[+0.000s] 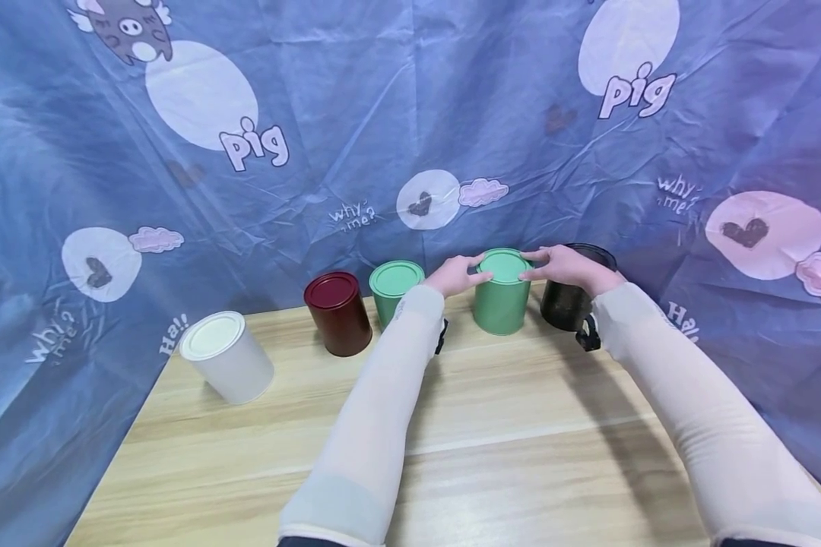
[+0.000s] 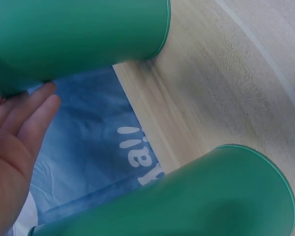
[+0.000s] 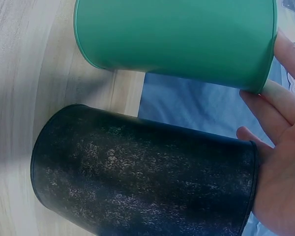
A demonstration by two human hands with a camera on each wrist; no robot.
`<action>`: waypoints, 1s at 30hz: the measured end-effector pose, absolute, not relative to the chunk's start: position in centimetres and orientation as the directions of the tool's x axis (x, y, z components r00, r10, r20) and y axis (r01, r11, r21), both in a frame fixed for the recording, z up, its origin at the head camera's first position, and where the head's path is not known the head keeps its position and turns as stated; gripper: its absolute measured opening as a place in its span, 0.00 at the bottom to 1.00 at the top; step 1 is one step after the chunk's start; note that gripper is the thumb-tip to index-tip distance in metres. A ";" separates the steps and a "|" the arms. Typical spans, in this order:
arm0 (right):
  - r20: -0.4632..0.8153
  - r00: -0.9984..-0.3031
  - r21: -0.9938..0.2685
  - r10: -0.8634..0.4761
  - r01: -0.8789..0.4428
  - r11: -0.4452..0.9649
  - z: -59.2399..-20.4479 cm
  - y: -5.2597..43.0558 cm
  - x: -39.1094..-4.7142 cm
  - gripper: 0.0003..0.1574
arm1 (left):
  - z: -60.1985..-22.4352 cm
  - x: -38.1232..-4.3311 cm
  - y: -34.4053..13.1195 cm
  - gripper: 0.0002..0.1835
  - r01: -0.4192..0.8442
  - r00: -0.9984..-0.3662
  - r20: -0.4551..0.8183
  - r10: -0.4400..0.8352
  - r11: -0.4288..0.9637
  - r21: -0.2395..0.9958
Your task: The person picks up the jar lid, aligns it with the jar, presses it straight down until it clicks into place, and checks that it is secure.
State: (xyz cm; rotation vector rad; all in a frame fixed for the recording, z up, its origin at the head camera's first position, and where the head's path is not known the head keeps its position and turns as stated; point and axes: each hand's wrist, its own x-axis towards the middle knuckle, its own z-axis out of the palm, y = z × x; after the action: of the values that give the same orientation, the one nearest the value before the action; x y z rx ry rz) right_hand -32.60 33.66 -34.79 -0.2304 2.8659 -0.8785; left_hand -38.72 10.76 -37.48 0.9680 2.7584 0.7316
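Both my hands are at the rim of a green lidded can [image 1: 501, 310] that stands near the back edge of the table. On its left side my left hand [image 1: 454, 275] holds the top rim with thumb and fingers. From the right, my right hand [image 1: 575, 267] holds the same rim, its thumb in front. In the left wrist view, fingertips touch the edge of this can [image 2: 83, 39]; a second green can [image 2: 182, 196] lies close by. A black speckled can [image 3: 142, 172] stands beside the right hand, partly hidden by it in the head view.
Left of the hands stand a dark red can [image 1: 342, 327] and a white can [image 1: 236, 368]. My left forearm partly covers the second green can. A blue patterned cloth [image 1: 356, 114] hangs behind the wooden table [image 1: 520, 456].
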 end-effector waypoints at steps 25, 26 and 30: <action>-0.063 -0.984 -0.586 -0.167 -0.099 0.804 -35.0 33.1 -32.7 0.44 | -37.9 -38.8 10.6 0.35 0.546 -0.788 0.044 0.615 0.663 0.513; -0.060 -0.985 -0.586 -0.162 -0.097 0.804 -35.0 33.1 -32.7 0.44 | -37.8 -38.8 10.6 0.34 0.550 -0.785 0.046 0.618 0.659 0.514; -0.044 -0.986 -0.580 -0.158 -0.104 0.808 -34.9 32.9 -32.8 0.44 | -37.5 -38.8 10.5 0.34 0.550 -0.780 0.044 0.624 0.651 0.523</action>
State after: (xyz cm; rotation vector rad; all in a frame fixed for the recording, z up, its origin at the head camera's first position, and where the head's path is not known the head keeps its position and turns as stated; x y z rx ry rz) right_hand -32.85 32.91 -34.92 -0.2108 2.9005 -0.9222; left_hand -38.80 10.51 -37.45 0.9746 2.7257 0.7935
